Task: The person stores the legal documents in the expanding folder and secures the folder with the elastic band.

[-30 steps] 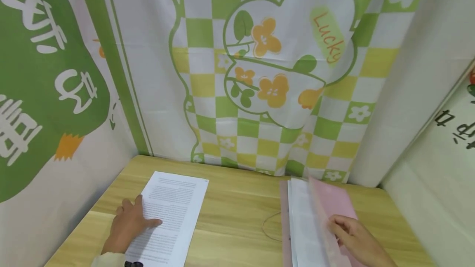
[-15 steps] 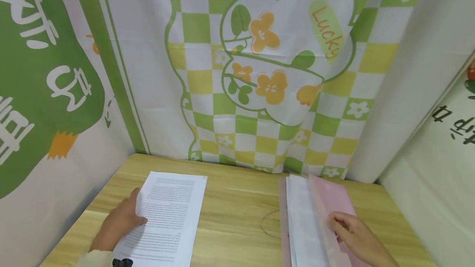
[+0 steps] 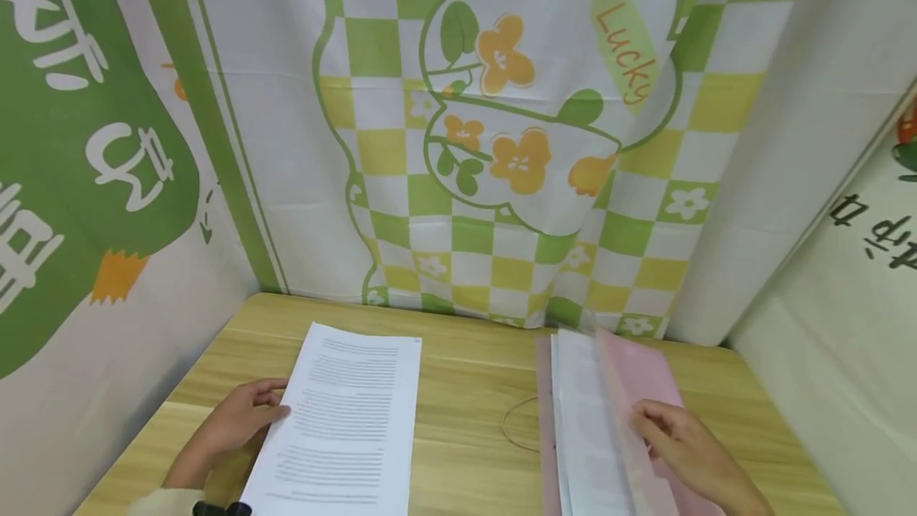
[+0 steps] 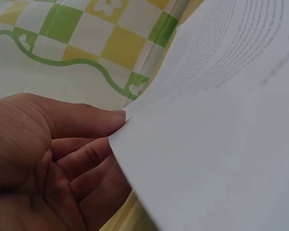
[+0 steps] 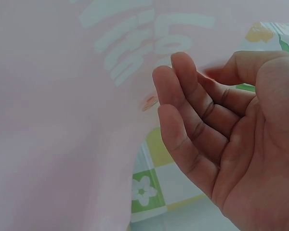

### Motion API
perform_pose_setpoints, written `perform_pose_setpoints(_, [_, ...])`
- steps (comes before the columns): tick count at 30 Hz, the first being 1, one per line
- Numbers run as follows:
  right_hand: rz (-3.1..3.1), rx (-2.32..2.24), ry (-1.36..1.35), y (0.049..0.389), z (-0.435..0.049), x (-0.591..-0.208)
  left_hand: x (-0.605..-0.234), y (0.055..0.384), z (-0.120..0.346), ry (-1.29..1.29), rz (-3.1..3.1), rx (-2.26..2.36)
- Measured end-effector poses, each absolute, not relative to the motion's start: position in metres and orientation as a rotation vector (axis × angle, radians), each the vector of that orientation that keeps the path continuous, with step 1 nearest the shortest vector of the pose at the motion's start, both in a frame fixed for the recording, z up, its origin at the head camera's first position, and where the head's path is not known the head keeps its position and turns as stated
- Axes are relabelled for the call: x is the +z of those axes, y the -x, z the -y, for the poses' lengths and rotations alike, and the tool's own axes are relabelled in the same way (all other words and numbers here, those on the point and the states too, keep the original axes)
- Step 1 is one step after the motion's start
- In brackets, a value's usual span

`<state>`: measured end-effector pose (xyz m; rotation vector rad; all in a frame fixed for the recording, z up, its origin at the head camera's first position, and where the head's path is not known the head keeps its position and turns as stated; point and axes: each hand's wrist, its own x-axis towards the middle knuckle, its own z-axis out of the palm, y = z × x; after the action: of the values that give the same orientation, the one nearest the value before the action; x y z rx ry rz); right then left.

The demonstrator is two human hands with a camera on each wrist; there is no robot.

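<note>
A printed sheet of paper [image 3: 344,420] is at the left of the table, its left edge raised. My left hand [image 3: 243,416] pinches that edge between thumb and fingers; the left wrist view shows the paper [image 4: 207,154] bending away from the thumb tip. At the right lies a pink folder [image 3: 648,377] with white sheets [image 3: 587,412] inside. My right hand [image 3: 680,440] pinches the edge of its cover and holds it up, tilted open. In the right wrist view the pink cover [image 5: 62,144] fills the left side, beside the hand's curled fingers.
A thin cord loop [image 3: 505,427] lies on the wooden table [image 3: 466,388] just left of the folder. Behind the table hangs a green and yellow checked curtain [image 3: 458,269]. Printed cloth walls [image 3: 222,237] close in the left and right sides.
My left hand, earlier lying over the sheet's left side, now pinches its edge. The sheet has lifted and shifted right. My right hand keeps holding the folder cover.
</note>
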<state>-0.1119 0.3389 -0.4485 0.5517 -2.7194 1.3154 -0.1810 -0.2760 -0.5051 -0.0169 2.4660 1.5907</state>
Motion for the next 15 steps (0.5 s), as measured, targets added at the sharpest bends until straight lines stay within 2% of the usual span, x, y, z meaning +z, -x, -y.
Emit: perform_pose_setpoints(15, [2.741, 1.336, -0.497, 0.1077, -0.3361, -0.4467, -0.5136, 0.1762, 0.2754, -0.032, -2.137, 1.854])
